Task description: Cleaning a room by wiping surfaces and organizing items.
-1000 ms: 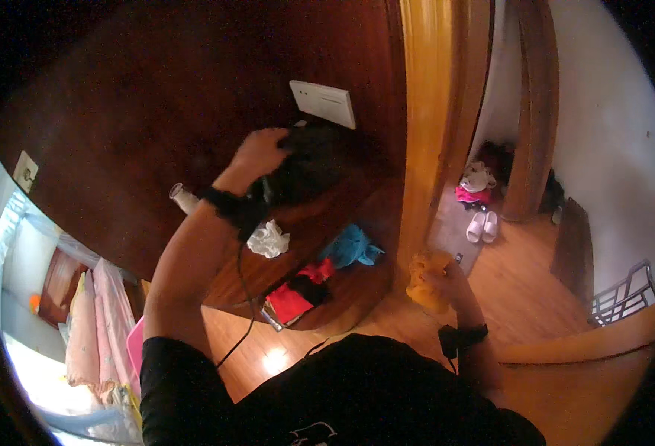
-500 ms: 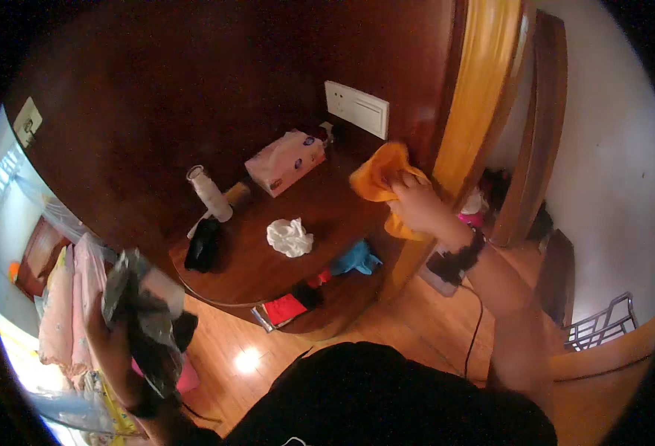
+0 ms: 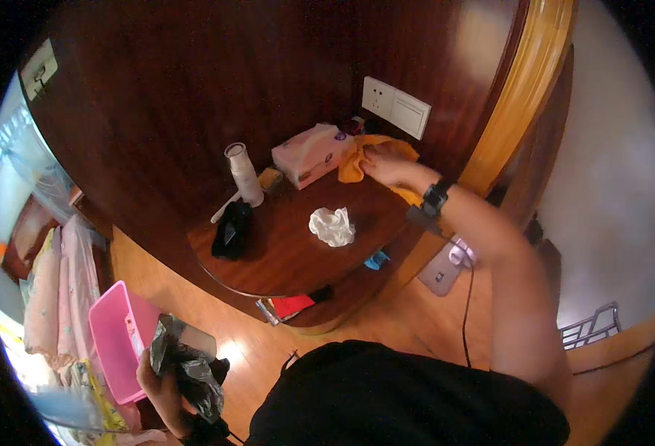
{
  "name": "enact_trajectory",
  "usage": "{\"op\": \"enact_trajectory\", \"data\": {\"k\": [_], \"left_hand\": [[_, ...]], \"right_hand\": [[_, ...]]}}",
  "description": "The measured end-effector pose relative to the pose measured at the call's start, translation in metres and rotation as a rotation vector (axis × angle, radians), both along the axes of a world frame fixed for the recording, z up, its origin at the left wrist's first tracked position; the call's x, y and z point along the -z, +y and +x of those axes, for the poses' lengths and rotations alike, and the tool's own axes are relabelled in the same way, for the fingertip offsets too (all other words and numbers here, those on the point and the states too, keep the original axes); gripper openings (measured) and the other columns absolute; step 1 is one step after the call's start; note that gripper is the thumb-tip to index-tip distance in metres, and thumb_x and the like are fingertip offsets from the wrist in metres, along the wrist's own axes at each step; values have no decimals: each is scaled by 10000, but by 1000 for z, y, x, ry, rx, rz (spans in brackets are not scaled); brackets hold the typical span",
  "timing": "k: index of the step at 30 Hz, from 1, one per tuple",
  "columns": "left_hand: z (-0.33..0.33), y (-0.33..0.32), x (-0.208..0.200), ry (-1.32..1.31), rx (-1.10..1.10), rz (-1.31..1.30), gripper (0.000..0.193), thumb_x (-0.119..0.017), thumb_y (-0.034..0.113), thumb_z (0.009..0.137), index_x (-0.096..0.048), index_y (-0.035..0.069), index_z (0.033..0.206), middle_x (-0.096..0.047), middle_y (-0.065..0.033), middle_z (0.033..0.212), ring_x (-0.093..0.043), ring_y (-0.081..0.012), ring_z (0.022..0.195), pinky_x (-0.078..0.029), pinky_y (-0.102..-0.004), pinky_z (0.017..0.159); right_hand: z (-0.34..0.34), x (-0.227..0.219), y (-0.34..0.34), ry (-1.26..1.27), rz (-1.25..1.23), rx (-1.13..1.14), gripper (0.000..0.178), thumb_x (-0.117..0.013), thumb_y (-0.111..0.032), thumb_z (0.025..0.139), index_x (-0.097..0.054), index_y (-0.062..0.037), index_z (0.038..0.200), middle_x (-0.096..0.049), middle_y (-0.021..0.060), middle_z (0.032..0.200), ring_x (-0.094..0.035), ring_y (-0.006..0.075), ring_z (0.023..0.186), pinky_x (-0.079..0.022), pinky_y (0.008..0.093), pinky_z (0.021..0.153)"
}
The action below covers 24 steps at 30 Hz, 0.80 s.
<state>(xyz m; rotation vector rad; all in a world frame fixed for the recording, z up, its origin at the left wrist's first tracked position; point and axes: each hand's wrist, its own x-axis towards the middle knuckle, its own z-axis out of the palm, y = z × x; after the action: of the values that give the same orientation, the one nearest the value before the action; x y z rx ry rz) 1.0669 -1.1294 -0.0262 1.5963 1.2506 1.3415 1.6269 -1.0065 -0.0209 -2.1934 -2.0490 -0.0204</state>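
Note:
My right hand (image 3: 387, 168) presses an orange cloth (image 3: 352, 165) onto the back right of the dark brown corner shelf (image 3: 283, 260), with its fingers closed on the fabric. Right beside it sits a pink tissue pack (image 3: 309, 157). At the lower left, my left hand (image 3: 160, 386) is wrapped round a crumpled dark plastic bag (image 3: 194, 375). A pale, smooth object (image 3: 196, 340) shows at the bag's upper side; I cannot tell its kind. A crumpled white tissue (image 3: 333, 227) lies mid-shelf.
A clear bottle (image 3: 244, 178) and a black bundle (image 3: 232, 232) stand on the shelf's left side. Red and blue items lie on the lower level. A pink bin (image 3: 104, 338) is on the floor beside my left hand. A cable (image 3: 467, 320) runs down at the right.
My right hand has brought the orange cloth from the shelf's right edge inward, against the tissue pack. My left hand with the bag has moved right and down, uncovering the pink bin.

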Motion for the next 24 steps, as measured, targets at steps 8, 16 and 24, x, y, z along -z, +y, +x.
{"op": "enact_trajectory", "data": {"k": [8, 16, 24], "left_hand": [[-30, 25, 6, -141, 108, 41, 303, -519, -55, 774, -570, -49, 1073, -615, -56, 938, -558, -130, 855, -446, -262, 794], [-39, 38, 8, -135, 34, 22, 269, -536, -28, 791, -580, -31, 1057, -612, -46, 959, -556, -132, 883, -439, -259, 807], [6, 53, 19, -93, 110, 100, 166, -563, -52, 748, -568, -19, 910, -554, -34, 806, -513, -117, 759, -423, -240, 689]], "right_hand": [[-43, -10, -61, 405, 27, -64, 373, -481, -189, 914, -535, -11, 1238, -567, 197, 1192, -549, 255, 1059, -437, 353, 893], [-18, -116, -14, 117, 733, -40, 354, -470, 3, 845, -601, -64, 1167, -599, 131, 1184, -567, 270, 1086, -433, 337, 947], [61, -73, 80, -661, 460, 169, 264, -542, -154, 816, -690, -149, 1034, -583, 90, 1192, -464, 297, 1167, -398, 392, 960]]}}
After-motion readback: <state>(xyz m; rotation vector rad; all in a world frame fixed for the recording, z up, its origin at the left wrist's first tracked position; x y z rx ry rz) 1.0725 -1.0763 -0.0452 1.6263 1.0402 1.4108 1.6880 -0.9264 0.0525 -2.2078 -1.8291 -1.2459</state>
